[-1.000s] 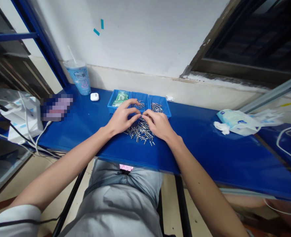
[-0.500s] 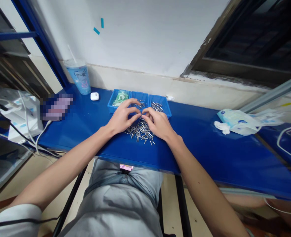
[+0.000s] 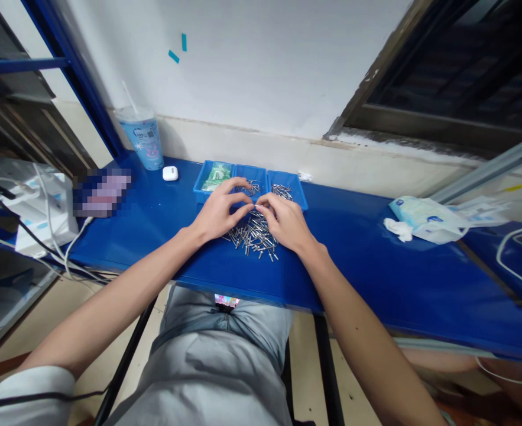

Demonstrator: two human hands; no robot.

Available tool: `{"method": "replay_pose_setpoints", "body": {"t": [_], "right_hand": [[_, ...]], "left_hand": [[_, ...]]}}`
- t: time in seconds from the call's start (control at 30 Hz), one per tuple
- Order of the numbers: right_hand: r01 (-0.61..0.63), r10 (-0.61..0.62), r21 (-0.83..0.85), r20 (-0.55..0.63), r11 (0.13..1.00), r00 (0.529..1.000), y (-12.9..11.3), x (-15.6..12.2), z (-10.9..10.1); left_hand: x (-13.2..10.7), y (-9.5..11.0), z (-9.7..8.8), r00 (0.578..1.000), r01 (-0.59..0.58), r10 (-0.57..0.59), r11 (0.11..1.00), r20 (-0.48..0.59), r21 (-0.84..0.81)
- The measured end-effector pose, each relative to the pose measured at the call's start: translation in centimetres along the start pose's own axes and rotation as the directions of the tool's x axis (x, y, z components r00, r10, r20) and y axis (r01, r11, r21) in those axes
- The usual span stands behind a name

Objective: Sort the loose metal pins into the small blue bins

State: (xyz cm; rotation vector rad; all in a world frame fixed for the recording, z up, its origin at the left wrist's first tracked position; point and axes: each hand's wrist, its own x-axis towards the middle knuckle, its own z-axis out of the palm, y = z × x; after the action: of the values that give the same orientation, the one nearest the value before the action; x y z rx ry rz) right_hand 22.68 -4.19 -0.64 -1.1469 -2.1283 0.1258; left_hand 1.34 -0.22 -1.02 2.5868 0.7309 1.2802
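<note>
left hand (image 3: 219, 216): half curled, fingertips meeting the right hand's | right hand (image 3: 285, 223): half curled, any hold too small to tell | loose metal pins (image 3: 252, 239): just under the fingertips, nearer the right hand, long axes scattered | blue plastic tray (image 3: 287, 176): just beyond the fingertips

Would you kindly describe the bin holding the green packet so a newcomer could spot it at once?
On the long blue bench stand three small blue bins in a row. Take the leftmost bin: it holds a green packet, while its neighbours hold loose metal pins.
</note>
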Motion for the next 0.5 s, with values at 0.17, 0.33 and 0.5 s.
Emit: {"method": "replay_pose_setpoints", "body": {"t": [0.17, 0.33, 0.5], "right_hand": [[-0.023, 0.023, 0.007, 0.026, 1.0, 0.999, 0.01, 0.01, -0.06], [-0.027, 0.026, 0.007, 0.035, 1.0, 0.999, 0.03, 0.02, -0.08], [-0.012, 0.012, -0.037, 0.013, 0.999, 1.0, 0.08, 0.03, -0.07]], "left_hand": [[0.02, 0.07, -0.04, 1.0, 0.019, -0.019, 1.0, 0.011, -0.005], [0.05, 0.13, -0.13, 0.999, 0.026, -0.026, 1.0, 0.021, -0.004], [0.04, 0.12, -0.11, 0.999, 0.028, -0.028, 1.0, 0.019, -0.008]]}}
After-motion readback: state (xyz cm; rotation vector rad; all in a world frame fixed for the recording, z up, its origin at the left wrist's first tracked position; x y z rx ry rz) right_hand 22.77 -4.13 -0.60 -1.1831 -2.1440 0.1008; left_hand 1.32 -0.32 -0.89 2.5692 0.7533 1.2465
